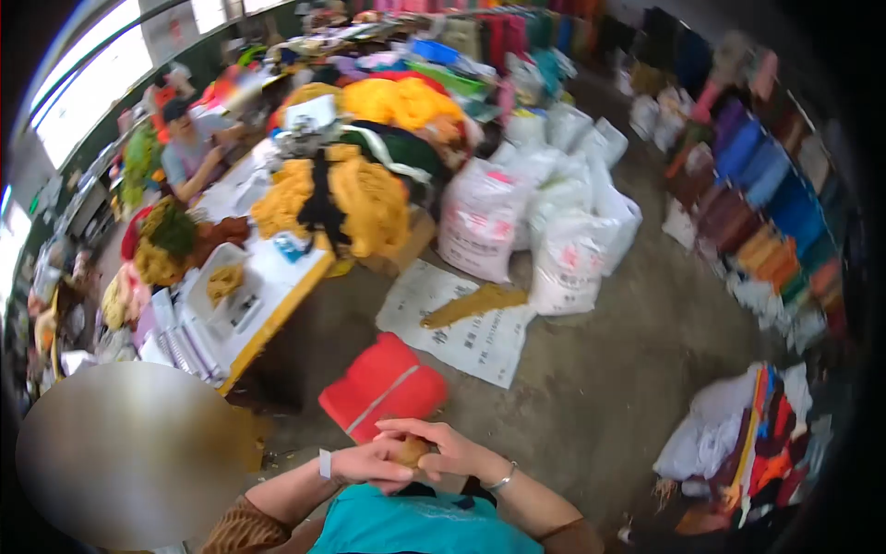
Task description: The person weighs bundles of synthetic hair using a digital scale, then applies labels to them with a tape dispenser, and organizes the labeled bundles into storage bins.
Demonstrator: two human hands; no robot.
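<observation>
A small tan-brown bundle is held between both hands, close in front of the turquoise garment at the body. My left hand wraps round its left side, with a pale band at the wrist. From the other side, my right hand closes on the same bundle, a bracelet on its wrist. Just beyond the hands lies a red folded cloth with a light stripe across it. What the bundle is made of is too blurred to tell.
Printed sheet with a mustard cloth on the floor; filled white sacks behind. At left, a yellow-edged table holds a white bin and yellow yarn; a person sits beyond. Fabric heap at right.
</observation>
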